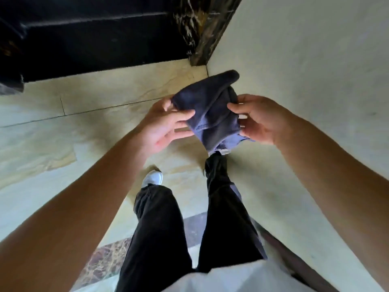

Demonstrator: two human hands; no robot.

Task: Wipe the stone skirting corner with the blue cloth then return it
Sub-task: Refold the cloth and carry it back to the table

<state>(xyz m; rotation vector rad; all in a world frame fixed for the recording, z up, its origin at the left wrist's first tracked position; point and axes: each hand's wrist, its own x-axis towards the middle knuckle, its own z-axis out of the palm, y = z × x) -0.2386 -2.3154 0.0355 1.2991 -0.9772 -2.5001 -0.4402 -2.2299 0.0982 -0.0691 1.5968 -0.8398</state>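
The blue cloth point(210, 110) is bunched and folded, held up in front of me between both hands. My left hand point(166, 123) pinches its left edge with thumb and fingers. My right hand point(259, 119) grips its right side, fingers curled onto the fabric. Beyond the cloth, at the top of the view, stands the dark veined stone skirting corner point(202, 34), where it meets the pale wall. Both hands are well short of the stone, over the floor.
A pale wall point(305, 60) runs along my right. A black recess or step point(94, 43) lies at the upper left. Cream marble floor point(84, 127) spreads below, with a brown stone border strip point(105, 256) near my legs and white shoe point(153, 178).
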